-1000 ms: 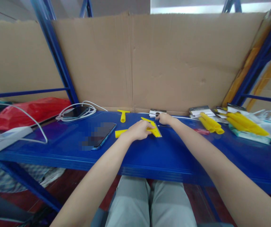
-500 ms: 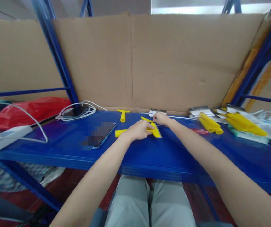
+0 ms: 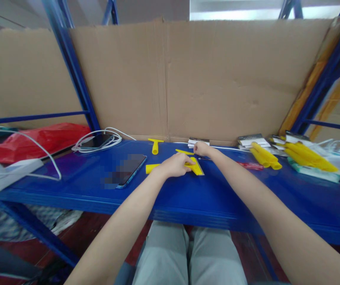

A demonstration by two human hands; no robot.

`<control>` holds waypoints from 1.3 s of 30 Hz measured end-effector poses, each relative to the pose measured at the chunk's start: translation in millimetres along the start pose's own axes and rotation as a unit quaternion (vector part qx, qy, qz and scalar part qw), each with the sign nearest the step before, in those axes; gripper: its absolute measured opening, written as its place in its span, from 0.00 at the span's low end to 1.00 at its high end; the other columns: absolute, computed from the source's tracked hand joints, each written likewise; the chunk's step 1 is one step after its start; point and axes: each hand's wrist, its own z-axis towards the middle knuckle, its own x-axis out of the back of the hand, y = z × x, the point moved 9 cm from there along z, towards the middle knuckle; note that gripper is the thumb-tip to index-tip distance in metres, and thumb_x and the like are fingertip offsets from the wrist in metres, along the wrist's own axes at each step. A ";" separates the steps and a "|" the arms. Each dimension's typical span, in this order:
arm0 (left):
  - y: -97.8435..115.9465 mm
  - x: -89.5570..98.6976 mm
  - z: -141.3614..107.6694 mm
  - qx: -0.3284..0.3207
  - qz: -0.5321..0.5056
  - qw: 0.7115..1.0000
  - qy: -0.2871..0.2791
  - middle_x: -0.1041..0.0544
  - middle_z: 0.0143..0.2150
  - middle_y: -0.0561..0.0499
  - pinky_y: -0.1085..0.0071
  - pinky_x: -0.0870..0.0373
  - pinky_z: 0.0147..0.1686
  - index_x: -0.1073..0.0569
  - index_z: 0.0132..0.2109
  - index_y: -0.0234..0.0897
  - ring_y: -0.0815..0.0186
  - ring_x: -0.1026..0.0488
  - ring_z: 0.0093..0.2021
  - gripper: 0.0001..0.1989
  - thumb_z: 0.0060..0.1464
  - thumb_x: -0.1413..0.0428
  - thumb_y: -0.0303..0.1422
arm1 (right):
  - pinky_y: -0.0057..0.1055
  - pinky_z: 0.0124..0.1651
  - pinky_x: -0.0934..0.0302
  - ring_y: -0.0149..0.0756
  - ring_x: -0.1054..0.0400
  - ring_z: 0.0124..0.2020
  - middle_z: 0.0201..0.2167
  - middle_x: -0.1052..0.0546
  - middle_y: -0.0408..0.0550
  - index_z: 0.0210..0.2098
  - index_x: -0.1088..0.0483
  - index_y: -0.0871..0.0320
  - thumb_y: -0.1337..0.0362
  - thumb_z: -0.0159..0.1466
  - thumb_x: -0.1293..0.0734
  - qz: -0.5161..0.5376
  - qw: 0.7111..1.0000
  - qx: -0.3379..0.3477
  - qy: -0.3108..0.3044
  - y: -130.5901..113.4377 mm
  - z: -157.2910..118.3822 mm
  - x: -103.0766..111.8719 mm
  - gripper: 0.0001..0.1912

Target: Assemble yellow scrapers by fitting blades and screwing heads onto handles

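My left hand [image 3: 178,164] is closed on a yellow T-shaped tool [image 3: 197,169] lying on the blue table [image 3: 104,202]; its handle sticks out to the left, under the wrist. A clear-edged blade shows along the tool's right side. Just behind it lies a thin yellow piece [image 3: 184,152]. My right hand [image 3: 201,149] is closed beyond the tool's head, its fingertips turned down; what it grips is too small to make out. A second yellow T-shaped tool [image 3: 155,146] lies at the back, left of my hands.
A phone [image 3: 131,170] lies left of my hands. Coiled white cable [image 3: 116,138], a red bag [image 3: 45,138] and a white power strip [image 3: 12,176] are farther left. Yellow handles [image 3: 265,155], red sticks [image 3: 250,166] and printed cards [image 3: 254,139] are at the right. Cardboard [image 3: 217,79] stands behind.
My right hand has come slightly away from the tool's head, and the thin yellow piece now shows apart from it. My left hand keeps its hold. The view has shifted slightly.
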 end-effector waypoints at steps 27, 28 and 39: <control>-1.0 0.3 2.4 -0.004 -0.006 1.000 0.014 0.22 0.45 0.45 0.68 0.33 0.44 0.23 0.46 0.34 0.59 0.26 0.44 0.14 0.49 0.43 0.27 | 0.23 0.25 0.43 0.26 0.40 0.21 0.20 0.32 0.42 0.29 0.30 0.60 0.70 0.52 0.32 0.300 0.945 -0.035 -0.122 15.2 -42.5 26.4 0.04; -1.2 0.1 3.0 -0.010 -0.013 1.000 0.017 0.22 0.45 0.45 0.68 0.33 0.44 0.23 0.46 0.34 0.60 0.25 0.44 0.14 0.50 0.43 0.27 | 0.23 0.25 0.43 0.26 0.40 0.21 0.21 0.32 0.43 0.29 0.31 0.60 0.71 0.53 0.33 0.316 0.940 -0.031 -0.125 13.5 -48.6 27.7 0.04; 11.4 1.8 5.8 -0.070 -0.028 0.996 0.044 0.20 0.40 0.47 0.71 0.33 0.40 0.22 0.42 0.36 0.63 0.25 0.39 0.11 0.50 0.42 0.27 | 0.20 0.19 0.58 0.21 0.53 0.16 0.15 0.43 0.34 0.26 0.35 0.60 0.66 0.52 0.33 0.478 0.872 0.011 -0.105 4.5 -86.7 13.6 0.05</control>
